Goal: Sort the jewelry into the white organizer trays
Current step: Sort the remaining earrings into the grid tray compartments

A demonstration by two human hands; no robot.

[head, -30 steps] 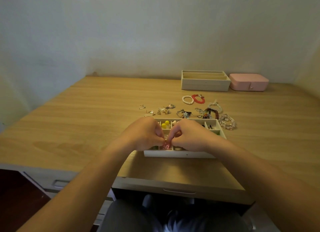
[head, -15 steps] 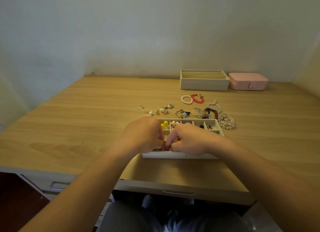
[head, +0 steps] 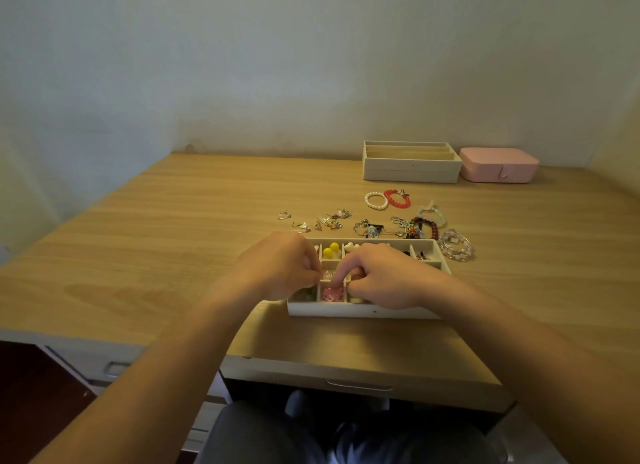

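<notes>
Over the near white tray [head: 363, 311], left hand [head: 282, 266] and right hand [head: 386, 278] are sitting close together.
Both are curling fingers above the middle compartments; pinching anything or not, cannot tell. Loose jewelry [head: 370, 229] is lying just beyond, second tray [head: 410, 174] sitting at back beside pink box [head: 498, 165].

White tray [head: 363, 311], yellow beads [head: 331, 250], pink box [head: 498, 164], red bracelet [head: 396, 199], wood-grain desk [head: 173, 238].

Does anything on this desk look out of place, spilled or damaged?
Nothing looks spilled or damaged. Only unsorted pieces lie loose on the wooden desk beyond the near white compartment tray: a white pearl bracelet, a red bead bracelet and small silver earrings.
</notes>
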